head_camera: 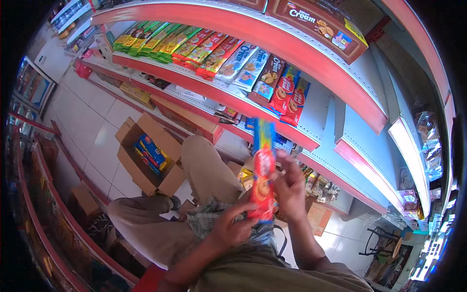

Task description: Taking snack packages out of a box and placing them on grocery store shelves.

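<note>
A long red and blue biscuit packet [263, 175], blurred by motion, stands lengthwise in front of my body. My left hand [235, 222] holds its lower end between thumb and fingers. At its right side is my right hand [290, 182], fingers bent towards the packet; whether they grip it is hard to tell. Beyond, similar red and blue packets [288, 95] lie at the right end of a row on the red-edged shelf, beside a brown cream biscuit packet [269, 78]. An open cardboard box [146, 122] on the floor contains several blue, red and yellow packets [151, 153].
White and blue packets [239, 60] and green packets [160, 38] continue the shelf row. A brown biscuit carton [317, 27] sits on the shelf above. My bent knee [199, 146] is beside the open box. More red-edged shelves [65, 219] run along the left; a chair [383, 242] stands at lower right.
</note>
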Demonstrator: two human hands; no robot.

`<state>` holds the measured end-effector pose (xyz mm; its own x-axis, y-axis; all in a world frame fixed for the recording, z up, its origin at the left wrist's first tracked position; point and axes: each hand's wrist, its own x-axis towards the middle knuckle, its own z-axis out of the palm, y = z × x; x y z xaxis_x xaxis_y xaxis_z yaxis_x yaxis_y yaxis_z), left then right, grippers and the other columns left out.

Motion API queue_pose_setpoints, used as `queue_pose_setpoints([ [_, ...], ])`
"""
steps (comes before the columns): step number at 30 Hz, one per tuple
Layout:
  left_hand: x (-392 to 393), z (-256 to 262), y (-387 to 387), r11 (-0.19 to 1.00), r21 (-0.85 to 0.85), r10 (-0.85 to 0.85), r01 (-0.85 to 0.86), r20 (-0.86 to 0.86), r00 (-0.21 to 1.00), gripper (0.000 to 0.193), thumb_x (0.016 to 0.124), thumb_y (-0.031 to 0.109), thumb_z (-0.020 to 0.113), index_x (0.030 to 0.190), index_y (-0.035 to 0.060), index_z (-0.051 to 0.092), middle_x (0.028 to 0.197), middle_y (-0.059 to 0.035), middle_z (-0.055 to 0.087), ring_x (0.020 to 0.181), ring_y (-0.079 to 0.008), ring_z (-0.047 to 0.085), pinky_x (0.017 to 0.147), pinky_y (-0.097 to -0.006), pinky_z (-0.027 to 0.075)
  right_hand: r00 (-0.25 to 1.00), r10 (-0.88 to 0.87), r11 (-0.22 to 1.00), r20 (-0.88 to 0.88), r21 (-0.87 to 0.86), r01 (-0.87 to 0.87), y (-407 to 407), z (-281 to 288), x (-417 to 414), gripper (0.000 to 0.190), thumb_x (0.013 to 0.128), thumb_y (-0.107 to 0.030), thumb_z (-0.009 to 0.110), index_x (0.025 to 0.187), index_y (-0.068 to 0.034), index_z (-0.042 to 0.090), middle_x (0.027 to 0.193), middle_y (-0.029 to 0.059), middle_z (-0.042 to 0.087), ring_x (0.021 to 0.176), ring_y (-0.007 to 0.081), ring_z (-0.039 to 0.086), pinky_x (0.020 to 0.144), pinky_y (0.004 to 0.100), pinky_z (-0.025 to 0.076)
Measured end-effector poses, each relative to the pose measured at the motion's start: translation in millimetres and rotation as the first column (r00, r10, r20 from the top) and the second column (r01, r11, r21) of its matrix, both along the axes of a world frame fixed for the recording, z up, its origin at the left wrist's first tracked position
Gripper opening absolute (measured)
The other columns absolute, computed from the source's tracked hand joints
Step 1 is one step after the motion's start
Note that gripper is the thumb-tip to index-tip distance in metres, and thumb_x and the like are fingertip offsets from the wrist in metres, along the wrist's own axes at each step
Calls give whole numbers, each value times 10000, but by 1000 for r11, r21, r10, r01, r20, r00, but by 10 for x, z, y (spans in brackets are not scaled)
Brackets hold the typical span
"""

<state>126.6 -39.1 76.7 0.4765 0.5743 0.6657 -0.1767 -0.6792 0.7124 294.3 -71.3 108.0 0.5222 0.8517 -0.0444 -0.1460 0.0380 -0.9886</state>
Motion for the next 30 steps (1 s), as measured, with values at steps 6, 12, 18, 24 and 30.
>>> queue_pose_setpoints([
  [6, 879, 114, 600, 994, -19, -105, 103, -247, 963, 399, 822, 69, 663, 1198, 40, 535, 1288, -155, 499, 1150, -319, 561, 852, -390, 527, 806, -348, 937, 478, 159, 311, 659, -29, 1108, 420, 914, -102, 640, 1290, 32, 507, 1199, 120, 593, 997, 150, 607, 805, 276, 531],
  [12, 1451, 34, 1034, 998, 69, 26, 8, -485, 874, 687, 802, 96, 658, 1416, 24, 357, 1540, -168, 237, 888, -334, 650, 700, -399, 547, 649, -366, 903, 667, 86, 420, 1112, -327, 1704, 289, 876, -132, 670, 1118, 23, 642, 986, 136, 677, 757, 174, 642, 705, 316, 522],
  [18, 1568, -217, 1073, 995, 89, 88, -49, -525, 846, 794, 762, 100, 684, 1453, 27, 300, 1540, -189, 222, 963, -344, 636, 703, -393, 552, 425, -348, 878, 836, 133, 459, 1167, -545, 1764, 223, 881, -170, 663, 1066, -51, 698, 1011, 145, 667, 739, 173, 646, 666, 298, 509],
  [24, 1566, -165, 1074, 997, 53, 82, -64, -567, 820, 825, 742, 128, 711, 1449, 18, 301, 1536, -183, 236, 1011, -364, 619, 717, -419, 550, 399, -355, 882, 845, 161, 443, 1138, -639, 1817, 206, 875, -195, 672, 1029, -64, 712, 1072, 158, 643, 955, 255, 624, 828, 350, 490],
  [30, 969, 42, 1060, 999, -33, 19, -36, -415, 909, 744, 823, 156, 659, 1461, 65, 289, 1465, -222, 326, 943, -385, 635, 753, -434, 543, 290, -505, 820, 813, 347, 455, 1097, -430, 1614, 260, 916, -217, 625, 1057, 1, 649, 1102, 139, 617, 1023, 264, 574, 907, 386, 441],
])
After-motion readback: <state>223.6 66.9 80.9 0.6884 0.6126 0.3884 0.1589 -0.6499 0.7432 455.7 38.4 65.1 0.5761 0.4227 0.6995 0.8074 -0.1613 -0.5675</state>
